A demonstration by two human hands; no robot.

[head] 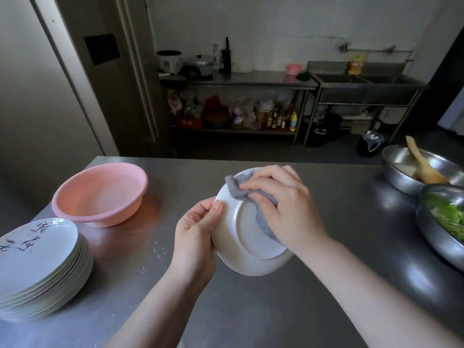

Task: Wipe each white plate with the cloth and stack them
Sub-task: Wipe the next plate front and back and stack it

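I have the white plate (247,243) tilted above the steel table (326,285), underside toward me, with the plate stack (42,262) and pink basin (100,194) off left, my left hand (194,241) pinching its rim while my right hand (281,204), fingers curled, presses the grey cloth (238,188) onto it.

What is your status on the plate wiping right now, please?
Left hand pinches white plate rim, underside up. Right hand presses grey cloth on it. Plate stack waits left; nothing in the way.

Left hand (194,237) grips plate (244,243) rim; right hand (281,204) presses cloth (237,189) on underside.
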